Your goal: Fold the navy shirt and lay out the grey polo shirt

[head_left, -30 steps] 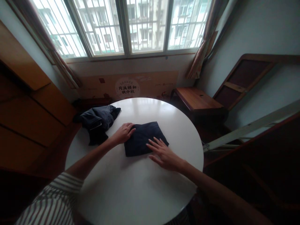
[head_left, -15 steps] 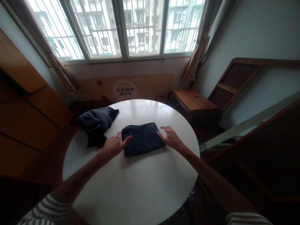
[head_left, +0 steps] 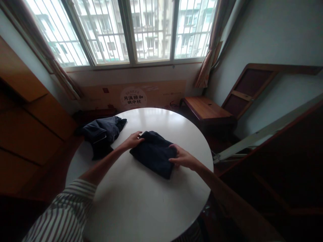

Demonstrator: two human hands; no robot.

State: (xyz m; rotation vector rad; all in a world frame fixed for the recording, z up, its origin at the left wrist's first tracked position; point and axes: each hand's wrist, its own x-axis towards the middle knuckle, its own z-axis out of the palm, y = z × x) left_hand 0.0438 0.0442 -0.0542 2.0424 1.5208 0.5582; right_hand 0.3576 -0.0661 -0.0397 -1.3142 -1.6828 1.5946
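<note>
A folded dark navy garment (head_left: 153,153) lies turned at an angle on the round white table (head_left: 141,201). My left hand (head_left: 132,140) grips its far left corner with the fingers curled on the cloth. My right hand (head_left: 182,157) holds its right edge, fingers closed on the fabric. A second dark garment (head_left: 102,132), crumpled and unfolded, lies at the table's left rim, beyond my left hand.
A low wooden bench (head_left: 205,109) stands past the table on the right. A wooden frame (head_left: 248,89) leans on the right wall. A printed cardboard panel (head_left: 133,95) runs under the barred window (head_left: 136,30). Wooden cabinets (head_left: 30,114) fill the left.
Both hands went from lying flat beside the folded garment to gripping its ends. The garment has been turned clockwise and shifted slightly toward me.
</note>
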